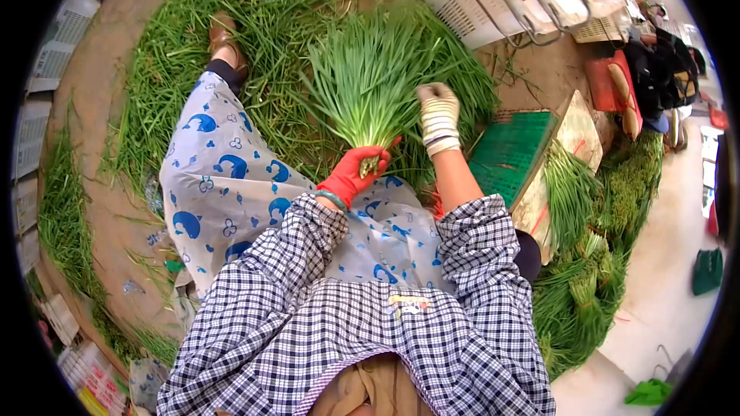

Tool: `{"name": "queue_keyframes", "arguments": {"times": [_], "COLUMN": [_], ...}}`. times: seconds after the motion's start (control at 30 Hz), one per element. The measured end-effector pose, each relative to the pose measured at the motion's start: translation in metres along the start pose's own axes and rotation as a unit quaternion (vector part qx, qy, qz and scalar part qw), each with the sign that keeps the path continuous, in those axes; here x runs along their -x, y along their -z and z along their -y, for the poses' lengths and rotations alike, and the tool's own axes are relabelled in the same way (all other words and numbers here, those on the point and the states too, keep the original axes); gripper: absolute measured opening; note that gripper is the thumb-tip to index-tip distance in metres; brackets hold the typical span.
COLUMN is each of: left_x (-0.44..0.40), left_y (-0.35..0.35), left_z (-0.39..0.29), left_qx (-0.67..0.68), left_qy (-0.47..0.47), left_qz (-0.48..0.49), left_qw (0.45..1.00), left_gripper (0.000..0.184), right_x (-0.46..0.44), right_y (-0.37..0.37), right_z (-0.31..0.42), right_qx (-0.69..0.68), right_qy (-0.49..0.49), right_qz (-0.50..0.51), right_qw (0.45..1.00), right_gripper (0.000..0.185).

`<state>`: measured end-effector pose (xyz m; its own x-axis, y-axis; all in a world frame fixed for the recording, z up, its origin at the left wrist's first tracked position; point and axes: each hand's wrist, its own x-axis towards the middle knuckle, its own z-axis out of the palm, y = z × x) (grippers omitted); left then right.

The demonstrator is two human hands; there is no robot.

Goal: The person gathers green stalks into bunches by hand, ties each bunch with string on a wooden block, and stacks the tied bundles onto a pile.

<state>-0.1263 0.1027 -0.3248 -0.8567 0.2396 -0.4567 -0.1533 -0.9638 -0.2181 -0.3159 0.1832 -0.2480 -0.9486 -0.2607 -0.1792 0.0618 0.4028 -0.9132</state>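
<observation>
My left hand (353, 174), in a red glove, is closed round the pale root ends of a bunch of chives (368, 69). The long green leaves fan out away from me over the pile. On the bunch's right side is my right hand (439, 114), in a white striped glove with its fingers curled in; whether a few leaves are pinched in it I cannot make out. Below both hands, a whitish plastic apron (231, 154) with blue dolphins covers my lap. A loose heap of chives (270, 85) lies on the ground ahead and to the left.
White plastic crates (462, 0) stand at the upper right, with more crates (54, 62) along the left. A board with a green panel (509, 150) sits by my right side. Beyond it lie tied chive bundles (570, 192) and a red container (605, 85).
</observation>
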Motion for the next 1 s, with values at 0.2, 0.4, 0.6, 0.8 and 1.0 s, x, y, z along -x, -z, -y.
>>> {"name": "queue_keyframes", "arguments": {"times": [0.2,0.4,0.6,0.8,1.0], "left_x": [0.018,0.032,0.032,0.043,0.096], "left_y": [0.042,0.015,0.015,-0.024,-0.137], "left_z": [-0.003,-0.002,0.003,0.006,-0.053], "left_qx": [-0.082,0.115,0.187,-0.247,-0.687], "left_qy": [-0.006,0.044,0.054,-0.084,-0.084], "left_qz": [-0.085,0.072,0.107,-0.092,-0.102], "left_qw": [0.993,0.99,0.975,0.961,0.714], "left_gripper": [0.038,0.067,0.075,0.046,0.05], "right_x": [-0.045,-0.02,0.002,0.092,0.101], "right_y": [0.029,0.002,0.071,0.041,0.089], "right_z": [0.055,0.139,0.023,0.08,0.124], "right_qx": [-0.316,0.039,0.209,0.324,0.309], "right_qy": [-0.113,0.13,-0.013,0.267,0.417], "right_qz": [-0.161,0.186,0.11,0.23,0.113], "right_qw": [0.928,0.973,0.972,0.878,0.847], "right_gripper": [0.019,0.027,0.025,0.047,0.046]}}
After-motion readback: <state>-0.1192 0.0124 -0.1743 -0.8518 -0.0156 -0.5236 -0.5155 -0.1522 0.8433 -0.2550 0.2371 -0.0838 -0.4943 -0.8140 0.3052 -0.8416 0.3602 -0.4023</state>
